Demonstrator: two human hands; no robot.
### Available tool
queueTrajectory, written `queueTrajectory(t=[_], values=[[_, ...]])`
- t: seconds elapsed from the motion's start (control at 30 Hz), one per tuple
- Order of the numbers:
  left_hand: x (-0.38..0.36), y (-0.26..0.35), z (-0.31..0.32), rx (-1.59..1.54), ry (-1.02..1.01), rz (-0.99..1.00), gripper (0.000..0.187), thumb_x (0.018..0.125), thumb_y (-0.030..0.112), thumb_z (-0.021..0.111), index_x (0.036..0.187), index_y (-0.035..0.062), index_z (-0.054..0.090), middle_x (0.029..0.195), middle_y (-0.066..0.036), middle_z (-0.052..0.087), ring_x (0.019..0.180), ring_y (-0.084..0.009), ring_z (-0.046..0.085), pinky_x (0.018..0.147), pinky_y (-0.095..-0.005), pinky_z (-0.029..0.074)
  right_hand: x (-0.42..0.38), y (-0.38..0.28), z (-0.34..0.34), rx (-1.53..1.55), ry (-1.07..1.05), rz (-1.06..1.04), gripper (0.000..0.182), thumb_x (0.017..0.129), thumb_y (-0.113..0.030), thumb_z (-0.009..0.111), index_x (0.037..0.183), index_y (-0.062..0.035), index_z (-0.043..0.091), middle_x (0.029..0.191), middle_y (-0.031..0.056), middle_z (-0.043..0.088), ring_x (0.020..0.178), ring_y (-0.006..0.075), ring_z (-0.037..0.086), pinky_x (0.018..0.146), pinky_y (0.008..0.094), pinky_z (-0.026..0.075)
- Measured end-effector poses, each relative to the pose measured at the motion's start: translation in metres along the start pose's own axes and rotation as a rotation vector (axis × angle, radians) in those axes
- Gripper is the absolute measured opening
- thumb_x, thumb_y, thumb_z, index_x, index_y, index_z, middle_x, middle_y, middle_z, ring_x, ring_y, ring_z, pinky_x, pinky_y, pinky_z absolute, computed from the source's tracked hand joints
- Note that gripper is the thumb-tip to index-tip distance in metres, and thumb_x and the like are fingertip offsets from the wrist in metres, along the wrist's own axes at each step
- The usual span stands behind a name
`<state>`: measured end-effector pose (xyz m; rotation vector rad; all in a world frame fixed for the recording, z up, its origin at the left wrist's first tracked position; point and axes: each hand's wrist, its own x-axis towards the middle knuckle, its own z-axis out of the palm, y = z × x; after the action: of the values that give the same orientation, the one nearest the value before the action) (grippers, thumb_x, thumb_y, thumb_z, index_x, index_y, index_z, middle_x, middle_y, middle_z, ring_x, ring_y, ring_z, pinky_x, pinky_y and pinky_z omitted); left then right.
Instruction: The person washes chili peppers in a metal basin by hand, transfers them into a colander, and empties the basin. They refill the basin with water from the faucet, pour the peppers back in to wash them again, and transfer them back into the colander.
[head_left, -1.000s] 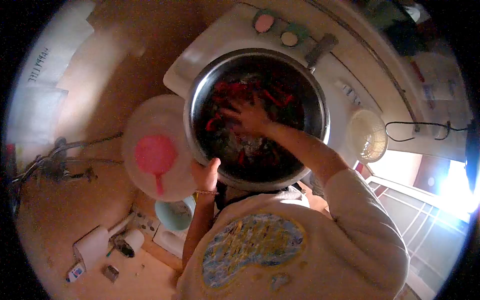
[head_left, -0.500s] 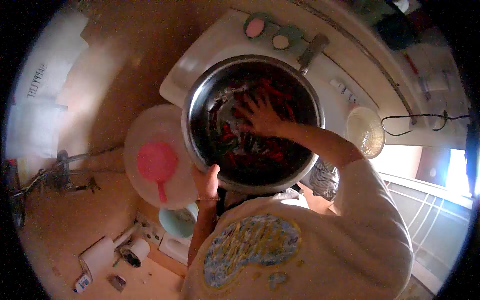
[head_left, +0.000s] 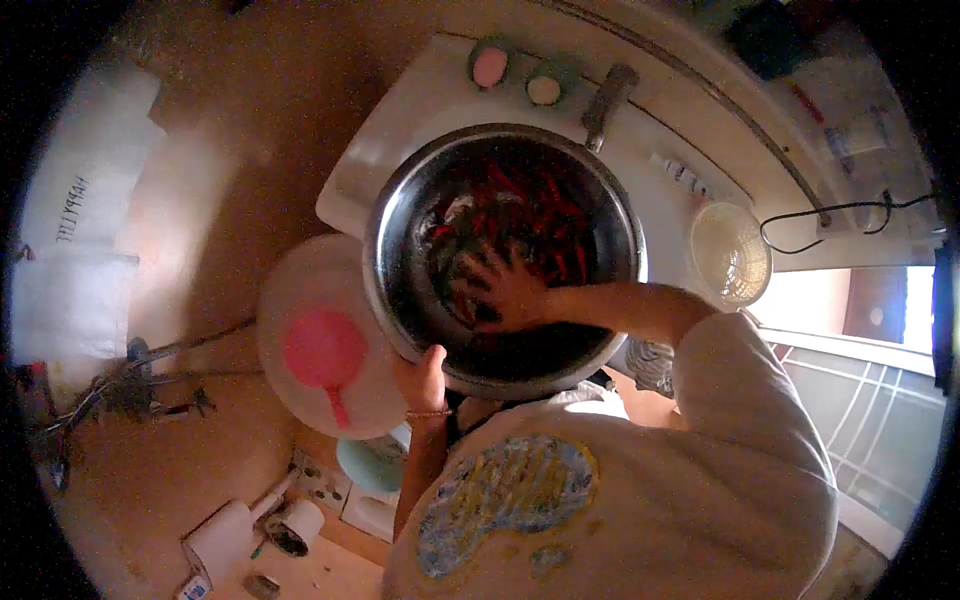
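A wide metal basin (head_left: 624, 195) sits over the white sink and holds dark liquid with many red, slender pieces that look like chili peppers (head_left: 562, 228). My right hand (head_left: 508, 292) reaches into the basin with its fingers spread, touching the contents in the near-left part. Its fingertips are partly lost in the dark. At the basin's near-left edge, my left hand (head_left: 426, 384) grips the rim, thumb on top and the other fingers hidden underneath.
Left of the basin, a pink long-handled dipper (head_left: 325, 349) lies on a large pale round tub (head_left: 283, 290). The sink (head_left: 365, 150) has a faucet (head_left: 608, 100) and two soap dishes behind the basin. A woven basket (head_left: 733, 255) stands right. A toilet-paper roll (head_left: 218, 540) is low left.
My right hand has moved from the middle of the basin toward its near side, still spread. The red pieces have shifted toward the far and right side. My left hand keeps the rim.
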<state>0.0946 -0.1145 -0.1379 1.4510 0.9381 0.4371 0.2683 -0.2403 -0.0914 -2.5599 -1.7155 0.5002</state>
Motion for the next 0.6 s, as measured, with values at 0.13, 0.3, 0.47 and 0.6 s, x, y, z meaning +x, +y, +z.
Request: queueTrajectory(t=[0.13, 0.3, 0.47, 0.6], values=[[-0.016, 0.046, 0.005, -0.14, -0.024, -0.182, 0.047, 0.062, 0.0, 0.054, 0.107, -0.0058, 0.042, 0.094, -0.009, 0.051, 0.076, -0.0155, 0.048, 0.065, -0.0254, 0.041, 0.04, 0.026, 0.035, -0.074, 0.12, -0.263, 0.063, 0.075, -0.055, 0.037, 0.128, -0.0236, 0.024, 0.134, 0.0133, 0.012, 0.121, 0.0415, 0.009, 0.09, 0.0637, 0.008], [-0.013, 0.042, 0.004, -0.06, -0.058, -0.01, 0.05, 0.063, 0.002, 0.056, 0.11, -0.0053, 0.039, 0.095, -0.009, 0.05, 0.069, -0.0138, 0.047, 0.057, -0.0248, 0.042, 0.029, 0.042, 0.02, 0.148, 0.387, -0.012, 0.054, 0.075, -0.051, 0.04, 0.125, -0.0306, 0.03, 0.136, 0.0069, 0.008, 0.12, 0.0406, 0.012, 0.086, 0.0657, 0.012], [-0.017, 0.051, 0.007, -0.033, 0.011, -0.198, 0.054, 0.062, 0.004, 0.057, 0.111, -0.0054, 0.038, 0.096, -0.009, 0.048, 0.075, -0.0151, 0.046, 0.065, -0.0272, 0.041, 0.015, 0.0, 0.01, -0.199, 0.108, -0.278, 0.056, 0.075, -0.051, 0.041, 0.125, -0.0314, 0.028, 0.136, 0.0079, 0.008, 0.121, 0.0385, 0.013, 0.089, 0.0598, 0.018], [-0.012, 0.023, 0.0, -0.005, -0.001, -0.045, 0.054, 0.063, 0.005, 0.057, 0.113, -0.0047, 0.037, 0.099, -0.01, 0.047, 0.076, -0.0141, 0.046, 0.065, -0.0258, 0.04, 0.066, 0.051, 0.03, 0.146, 0.073, -0.249, 0.059, 0.073, -0.053, 0.043, 0.126, -0.0308, 0.027, 0.136, 0.0084, 0.007, 0.121, 0.0382, 0.014, 0.086, 0.0643, 0.017]])
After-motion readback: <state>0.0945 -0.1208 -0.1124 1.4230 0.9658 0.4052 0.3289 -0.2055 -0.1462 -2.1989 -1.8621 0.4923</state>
